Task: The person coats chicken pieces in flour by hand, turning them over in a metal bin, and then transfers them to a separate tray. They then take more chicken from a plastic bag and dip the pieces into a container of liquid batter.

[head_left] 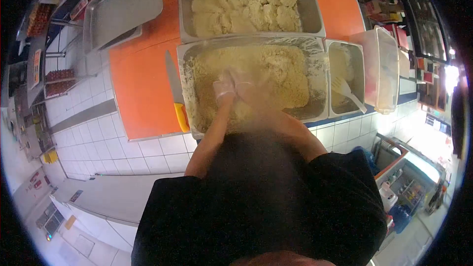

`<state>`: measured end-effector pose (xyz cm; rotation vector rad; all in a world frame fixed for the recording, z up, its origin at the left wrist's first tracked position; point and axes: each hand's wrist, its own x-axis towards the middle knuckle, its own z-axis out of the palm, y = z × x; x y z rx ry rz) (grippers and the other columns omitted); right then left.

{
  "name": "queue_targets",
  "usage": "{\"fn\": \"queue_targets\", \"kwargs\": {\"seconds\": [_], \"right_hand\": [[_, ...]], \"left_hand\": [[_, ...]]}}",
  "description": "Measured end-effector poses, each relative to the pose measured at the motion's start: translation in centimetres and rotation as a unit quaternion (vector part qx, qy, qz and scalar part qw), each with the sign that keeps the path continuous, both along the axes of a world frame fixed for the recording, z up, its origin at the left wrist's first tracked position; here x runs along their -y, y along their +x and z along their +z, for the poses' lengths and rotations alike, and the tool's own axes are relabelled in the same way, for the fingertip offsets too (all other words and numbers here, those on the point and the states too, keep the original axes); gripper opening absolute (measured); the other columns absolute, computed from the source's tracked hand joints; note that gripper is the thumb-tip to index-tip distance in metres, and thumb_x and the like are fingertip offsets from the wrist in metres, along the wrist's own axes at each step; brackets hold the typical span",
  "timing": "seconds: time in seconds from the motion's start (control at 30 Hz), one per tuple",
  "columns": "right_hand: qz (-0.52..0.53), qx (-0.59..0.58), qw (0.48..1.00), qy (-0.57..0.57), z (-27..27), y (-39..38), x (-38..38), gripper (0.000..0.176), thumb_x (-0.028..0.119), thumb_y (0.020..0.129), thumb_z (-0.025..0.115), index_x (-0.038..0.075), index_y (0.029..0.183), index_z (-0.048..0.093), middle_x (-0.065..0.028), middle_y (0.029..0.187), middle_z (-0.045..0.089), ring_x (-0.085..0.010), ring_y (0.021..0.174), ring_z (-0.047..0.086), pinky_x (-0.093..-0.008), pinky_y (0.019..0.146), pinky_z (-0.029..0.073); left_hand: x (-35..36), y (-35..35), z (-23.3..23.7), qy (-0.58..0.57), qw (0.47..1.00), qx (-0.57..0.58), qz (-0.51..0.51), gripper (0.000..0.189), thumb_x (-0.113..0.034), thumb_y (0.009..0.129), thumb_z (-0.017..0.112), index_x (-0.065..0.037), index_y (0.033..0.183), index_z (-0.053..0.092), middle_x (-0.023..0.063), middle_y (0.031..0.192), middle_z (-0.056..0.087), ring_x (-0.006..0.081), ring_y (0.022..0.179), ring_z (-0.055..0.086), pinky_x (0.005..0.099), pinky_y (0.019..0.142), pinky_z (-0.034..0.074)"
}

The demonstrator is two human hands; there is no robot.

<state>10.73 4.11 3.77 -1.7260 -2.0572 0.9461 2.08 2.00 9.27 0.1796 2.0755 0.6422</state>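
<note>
Orange-topped desk (143,88), and the floury coating (290,76) sits in the lower metal pan (319,91), right against the person, presumably for an easy reach. Left hand (224,87) and right hand (242,88) are bunched together over it, but with the blur I can't tell if they're pinching anything. My count: two big pans counting the upper metal pan (311,12) butted behind, one small pan (360,59), one white spatula (349,93) leaning on its rim, probably for grabbing, one knife (175,91).

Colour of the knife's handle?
Yellow. The knife handle shows best in the head view, the only one here.
</note>
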Motion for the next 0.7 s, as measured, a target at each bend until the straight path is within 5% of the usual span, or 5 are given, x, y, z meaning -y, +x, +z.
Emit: {"fn": "queue_targets", "kwargs": {"seconds": [0.07, 0.1, 0.17, 0.37, 0.7], "right_hand": [[0.047, 0.017, 0.998, 0.041, -1.6, 1.1, 0.1, 0.032, 0.029, 0.094, 0.052, 0.008, 0.117, 0.064, -0.0129, 0.078, 0.064, -0.0243, 0.07, 0.061, -0.0365, 0.08, 0.05], [0.068, 0.026, 0.996, 0.056, -2.4, 1.6, 0.2, 0.032, 0.028, 0.094, 0.052, 0.009, 0.116, 0.064, -0.0129, 0.077, 0.064, -0.0245, 0.069, 0.061, -0.0365, 0.079, 0.05], [0.088, 0.026, 0.994, 0.053, -2.7, 1.9, 0.8, 0.031, 0.028, 0.094, 0.052, 0.009, 0.116, 0.064, -0.013, 0.076, 0.064, -0.0246, 0.067, 0.061, -0.0365, 0.078, 0.051], [-0.036, 0.008, 0.989, -0.144, 4.8, 0.3, -1.7, 0.031, 0.03, 0.095, 0.052, 0.003, 0.096, 0.067, -0.0159, 0.075, 0.063, -0.0308, 0.066, 0.059, -0.0415, 0.07, 0.048], [0.19, -0.01, 0.939, 0.288, 7.2, 3.1, -1.9, 0.034, 0.031, 0.092, 0.058, 0.004, 0.111, 0.061, -0.0186, 0.098, 0.066, -0.0308, 0.086, 0.064, -0.0381, 0.078, 0.051]], "left_hand": [[2.0, -1.1, -2.2, 0.228, 0.686, -0.438, -0.534, 0.069, -0.056, 0.09, 0.051, 0.008, 0.117, 0.057, 0.0294, 0.116, 0.06, 0.0425, 0.11, 0.058, 0.0481, 0.09, 0.045], [2.2, -1.1, -2.8, 0.221, 0.69, -0.435, -0.535, 0.069, -0.056, 0.09, 0.051, 0.008, 0.117, 0.057, 0.0294, 0.116, 0.06, 0.0425, 0.11, 0.058, 0.0481, 0.09, 0.045], [0.8, -1.1, -2.2, 0.108, 0.975, -0.03, -0.191, 0.069, -0.055, 0.092, 0.048, 0.008, 0.12, 0.055, 0.0292, 0.12, 0.058, 0.044, 0.113, 0.055, 0.048, 0.096, 0.042], [0.3, 0.0, -0.4, 0.104, 0.983, -0.017, -0.147, 0.071, -0.056, 0.093, 0.043, 0.009, 0.12, 0.055, 0.0287, 0.118, 0.06, 0.0433, 0.11, 0.057, 0.0485, 0.094, 0.043], [0.5, -0.3, 3.8, 0.065, 0.987, 0.029, -0.141, 0.071, -0.057, 0.093, 0.045, 0.006, 0.123, 0.055, 0.0266, 0.12, 0.06, 0.0395, 0.115, 0.056, 0.0452, 0.097, 0.041]]}}
